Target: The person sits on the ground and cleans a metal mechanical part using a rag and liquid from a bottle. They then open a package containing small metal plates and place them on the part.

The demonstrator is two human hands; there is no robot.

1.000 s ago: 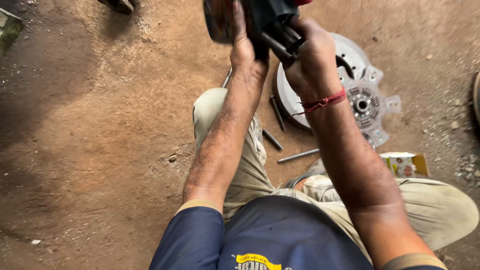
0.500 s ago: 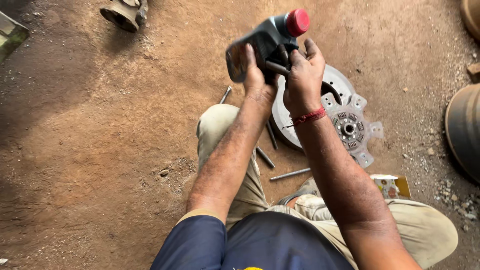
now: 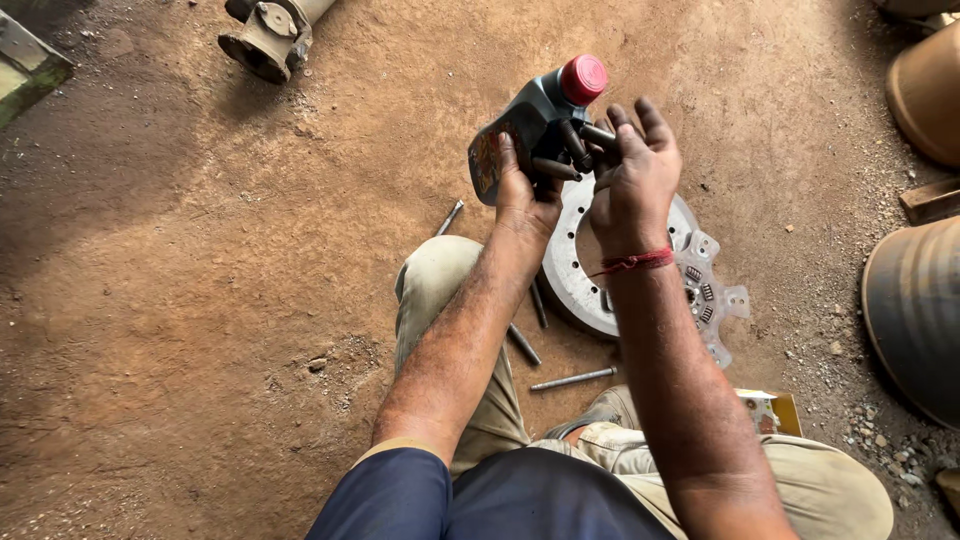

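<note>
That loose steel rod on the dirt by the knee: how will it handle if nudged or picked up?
The rod looks like solid metal, so probably stiff and heavy for its size. It is round and lies flat on the dirt, so a sideways push would likely roll it a little. Being thin and dusty, it may slip in the fingers.

Person seen from above: dark navy short-sleeved shirt (image 3: 500, 500) with tan sleeve cuffs, dusty khaki trousers (image 3: 450, 290), bare forearms. A red thread band (image 3: 632, 263) circles the wrist of the right hand (image 3: 630, 180).

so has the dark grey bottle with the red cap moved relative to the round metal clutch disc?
Cannot tell: the camera moved; the dark grey red-capped bottle sits above the round metal clutch disc in every picture.
</note>
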